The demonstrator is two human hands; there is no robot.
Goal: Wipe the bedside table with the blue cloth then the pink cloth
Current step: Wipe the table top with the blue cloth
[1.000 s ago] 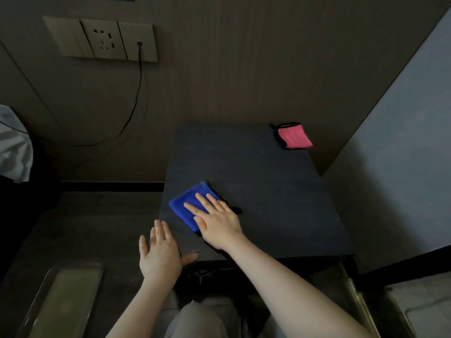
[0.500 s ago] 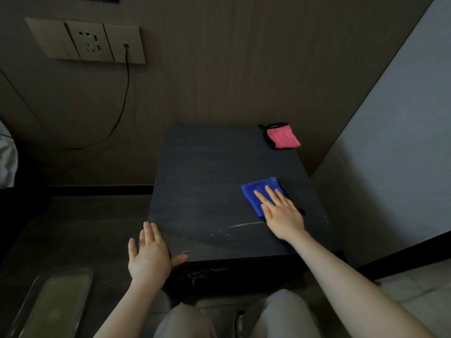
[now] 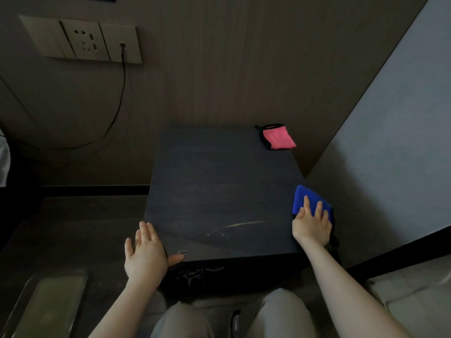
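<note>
The dark bedside table stands against the wood wall. A folded blue cloth lies at the table's right edge, partly hanging over it, with my right hand pressed flat on top, fingers spread. The pink cloth, edged in black, rests at the table's back right corner. My left hand lies open at the front left corner, thumb along the front edge, holding nothing.
A grey wall or bed side runs close along the table's right. Wall sockets with a black cable hang at the upper left. A glassy tray sits on the floor at the lower left. My knees are below the table.
My right hand has swept the blue cloth from the table's front left across to its right edge. My left hand has stayed at the front left corner. The pink cloth has not moved.
</note>
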